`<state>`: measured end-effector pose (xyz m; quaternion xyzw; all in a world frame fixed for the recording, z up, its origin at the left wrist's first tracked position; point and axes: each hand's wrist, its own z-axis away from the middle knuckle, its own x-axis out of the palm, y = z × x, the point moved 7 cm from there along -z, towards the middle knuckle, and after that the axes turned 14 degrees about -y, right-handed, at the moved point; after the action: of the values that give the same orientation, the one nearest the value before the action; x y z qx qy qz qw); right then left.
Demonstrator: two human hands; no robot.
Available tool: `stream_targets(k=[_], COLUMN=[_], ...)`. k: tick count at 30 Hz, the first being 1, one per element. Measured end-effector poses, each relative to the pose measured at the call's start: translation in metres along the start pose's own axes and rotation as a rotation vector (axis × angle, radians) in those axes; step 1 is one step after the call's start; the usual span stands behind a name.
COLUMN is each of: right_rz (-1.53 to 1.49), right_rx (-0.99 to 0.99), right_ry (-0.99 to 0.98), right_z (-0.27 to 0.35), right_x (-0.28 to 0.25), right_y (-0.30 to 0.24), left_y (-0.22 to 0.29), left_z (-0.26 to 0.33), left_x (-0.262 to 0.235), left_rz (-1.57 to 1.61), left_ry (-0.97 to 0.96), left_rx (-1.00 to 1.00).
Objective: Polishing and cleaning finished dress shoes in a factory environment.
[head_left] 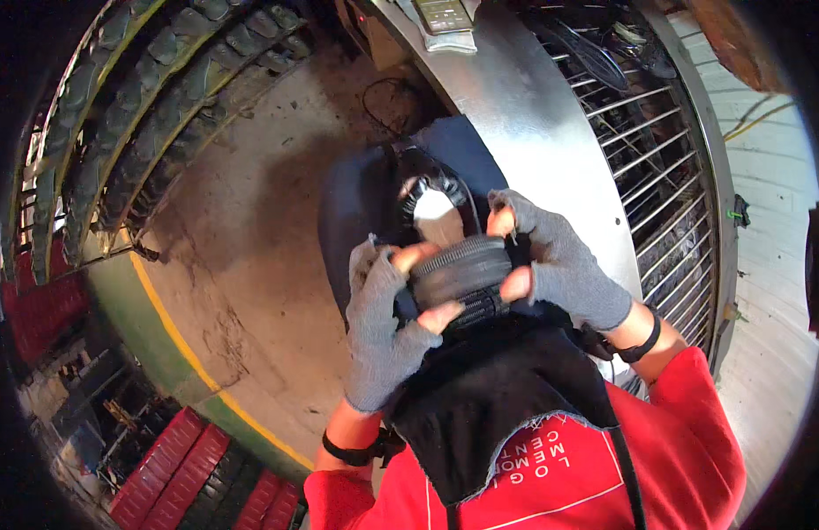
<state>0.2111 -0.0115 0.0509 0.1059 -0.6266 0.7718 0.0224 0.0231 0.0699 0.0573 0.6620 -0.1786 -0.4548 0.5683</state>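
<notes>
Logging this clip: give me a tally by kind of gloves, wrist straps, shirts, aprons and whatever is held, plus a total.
Grey knitted fingerless gloves: 2
Black wrist straps: 2
Red fabric shirt: 1
Black cloth apron: 1
Dark ribbed curved held item: at least 1 (blurred)
Total: at least 7

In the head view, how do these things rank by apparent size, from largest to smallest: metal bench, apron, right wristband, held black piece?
1. Metal bench
2. Apron
3. Held black piece
4. Right wristband
</notes>
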Motion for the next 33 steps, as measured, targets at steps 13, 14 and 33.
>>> stream_targets(k=[13,14,33], right_rz=[0.225,0.305,0.403], right_rx=[0.048,0.015,-0.168], right_ry=[0.027,-0.019,-0.100], right_z=[-0.057,-0.062,-0.004], right_x=[-0.030,-0.031,0.010], right_y=[0.020,0.019,-0.042], left_y=[-0.042,-0.043,-0.005], left_z=[-0.056,-0.058,-0.023], left_x=[-0.003,-0.005,0.008], left_rz=[0.299,0.293,0.362], left_ry=[0.023,0.014,-0.254], left_rx=[-0.113,-0.100,0.234])
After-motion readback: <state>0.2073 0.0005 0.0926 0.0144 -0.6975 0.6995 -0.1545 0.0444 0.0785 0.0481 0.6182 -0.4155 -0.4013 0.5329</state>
